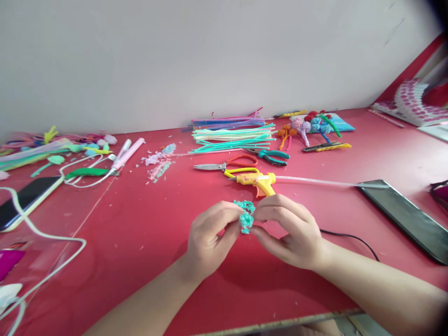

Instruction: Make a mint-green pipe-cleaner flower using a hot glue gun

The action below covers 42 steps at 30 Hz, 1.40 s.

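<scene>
Both of my hands meet low over the red table (140, 224), pinching a small teal fuzzy pipe-cleaner flower (246, 220) between them. My left hand (210, 238) grips it from the left with closed fingertips. My right hand (285, 228) pinches it from the right, fingers curled. Several loose teal pieces (245, 204) lie on the table just behind the flower.
Behind the hands lie a yellow glue gun (257, 179) with a clear glue stick, scissors (224, 164), teal pliers (271, 156) and a stack of coloured pipe cleaners (233, 135). Finished flowers (310, 126) sit at the back right, a tablet (406, 217) at right, a phone (26, 198) and white cables at left.
</scene>
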Each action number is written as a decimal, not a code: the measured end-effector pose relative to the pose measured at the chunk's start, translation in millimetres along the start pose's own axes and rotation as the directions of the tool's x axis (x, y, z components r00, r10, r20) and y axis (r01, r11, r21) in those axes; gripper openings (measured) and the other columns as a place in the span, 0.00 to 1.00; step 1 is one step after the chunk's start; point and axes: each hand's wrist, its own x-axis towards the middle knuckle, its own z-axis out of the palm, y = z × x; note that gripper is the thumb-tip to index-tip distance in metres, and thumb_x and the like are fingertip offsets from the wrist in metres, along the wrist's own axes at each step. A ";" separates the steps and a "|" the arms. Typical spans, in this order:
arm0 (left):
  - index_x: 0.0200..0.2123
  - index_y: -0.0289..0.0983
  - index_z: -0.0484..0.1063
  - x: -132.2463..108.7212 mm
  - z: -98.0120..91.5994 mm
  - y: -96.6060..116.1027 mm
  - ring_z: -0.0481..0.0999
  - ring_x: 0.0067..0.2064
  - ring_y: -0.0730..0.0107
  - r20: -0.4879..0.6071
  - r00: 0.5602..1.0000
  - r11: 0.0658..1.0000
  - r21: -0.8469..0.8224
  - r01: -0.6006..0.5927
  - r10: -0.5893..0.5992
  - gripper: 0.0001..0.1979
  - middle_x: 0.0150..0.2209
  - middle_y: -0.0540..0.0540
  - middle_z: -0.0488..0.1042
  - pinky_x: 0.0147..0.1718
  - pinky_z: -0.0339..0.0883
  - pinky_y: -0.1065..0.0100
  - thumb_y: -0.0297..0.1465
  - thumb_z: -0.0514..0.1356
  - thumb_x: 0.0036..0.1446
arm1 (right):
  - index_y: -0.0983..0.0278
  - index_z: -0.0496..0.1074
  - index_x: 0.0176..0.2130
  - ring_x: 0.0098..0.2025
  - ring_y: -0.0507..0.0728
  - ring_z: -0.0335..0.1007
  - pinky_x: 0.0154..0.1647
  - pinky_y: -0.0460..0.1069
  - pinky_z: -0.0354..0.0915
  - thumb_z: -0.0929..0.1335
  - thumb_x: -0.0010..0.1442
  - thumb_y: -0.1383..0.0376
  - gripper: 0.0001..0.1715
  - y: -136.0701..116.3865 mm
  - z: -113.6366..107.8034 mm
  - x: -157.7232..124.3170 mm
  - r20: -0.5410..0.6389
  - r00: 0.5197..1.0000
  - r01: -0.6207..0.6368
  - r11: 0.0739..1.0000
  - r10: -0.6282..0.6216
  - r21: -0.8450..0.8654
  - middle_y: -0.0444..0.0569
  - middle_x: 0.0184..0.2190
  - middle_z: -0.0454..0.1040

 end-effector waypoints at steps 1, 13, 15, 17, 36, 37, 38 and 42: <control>0.37 0.38 0.73 0.3 0.0 0.2 0.76 0.34 0.71 0.001 1.000 1.000 0.005 -0.003 0.003 0.08 0.33 0.46 0.77 0.35 0.70 0.72 0.21 0.59 0.56 | 0.63 0.67 0.40 0.34 0.55 0.72 0.32 0.49 0.72 0.67 0.56 0.73 0.10 0.0 0.0 0.1 -0.003 1.000 0.002 1.000 -0.002 0.001 0.51 0.31 0.72; 0.36 0.37 0.72 0.9 0.3 0.8 0.76 0.34 0.71 -0.002 1.000 1.000 0.005 -0.008 0.008 0.08 0.32 0.45 0.77 0.35 0.70 0.71 0.20 0.58 0.56 | 0.64 0.66 0.40 0.34 0.54 0.70 0.33 0.48 0.70 0.68 0.55 0.74 0.12 -0.2 -0.7 0.3 -0.006 1.000 -0.010 1.000 0.011 0.015 0.50 0.31 0.70; 0.36 0.37 0.73 0.1 0.4 0.4 0.76 0.34 0.70 -0.010 1.000 1.000 0.008 0.005 -0.005 0.07 0.32 0.45 0.77 0.35 0.70 0.71 0.21 0.59 0.56 | 0.63 0.65 0.41 0.35 0.55 0.69 0.33 0.49 0.69 0.69 0.54 0.72 0.14 -0.5 -0.2 -0.5 -0.047 0.997 -0.060 0.998 0.061 0.017 0.50 0.32 0.69; 0.36 0.37 0.73 -0.6 0.6 -0.1 0.76 0.34 0.70 -0.011 1.000 1.000 0.013 0.005 -0.005 0.06 0.32 0.44 0.77 0.35 0.70 0.71 0.22 0.59 0.56 | 0.62 0.63 0.43 0.36 0.56 0.68 0.34 0.51 0.69 0.71 0.52 0.68 0.20 -0.4 1.5 -1.9 -0.071 0.991 -0.115 0.993 0.116 0.025 0.51 0.35 0.69; 0.35 0.37 0.72 0.7 3.7 0.8 0.76 0.35 0.73 0.019 0.999 0.999 -0.026 -0.038 0.039 0.11 0.34 0.45 0.76 0.36 0.70 0.74 0.17 0.59 0.53 | 0.65 0.66 0.45 0.42 0.56 0.66 0.40 0.52 0.68 0.68 0.53 0.73 0.19 -1.5 5.1 -2.1 0.043 0.989 -0.142 0.984 0.139 0.109 0.53 0.39 0.67; 0.35 0.37 0.73 0.3 4.0 0.5 0.76 0.35 0.73 0.020 0.999 0.999 -0.038 -0.034 0.035 0.10 0.34 0.45 0.76 0.36 0.70 0.74 0.17 0.59 0.53 | 0.65 0.66 0.45 0.42 0.56 0.66 0.41 0.52 0.68 0.69 0.53 0.73 0.19 -1.4 4.8 -2.0 0.043 0.990 -0.141 0.983 0.137 0.115 0.53 0.39 0.67; 0.35 0.37 0.73 -0.1 4.3 0.2 0.76 0.35 0.72 0.018 0.999 0.998 -0.049 -0.030 0.031 0.10 0.34 0.45 0.76 0.36 0.70 0.73 0.17 0.59 0.53 | 0.65 0.66 0.45 0.41 0.56 0.66 0.41 0.52 0.68 0.68 0.53 0.73 0.18 -1.4 4.5 -1.8 0.042 0.991 -0.135 0.984 0.130 0.120 0.52 0.39 0.67; 0.35 0.37 0.73 -2.2 5.2 -0.7 0.77 0.36 0.71 0.008 1.000 0.996 -0.094 0.011 -0.010 0.09 0.34 0.45 0.77 0.36 0.70 0.73 0.18 0.60 0.53 | 0.63 0.65 0.43 0.41 0.56 0.66 0.39 0.53 0.68 0.68 0.54 0.73 0.16 -1.7 3.5 -0.6 0.033 0.994 -0.112 0.985 0.108 0.133 0.52 0.38 0.67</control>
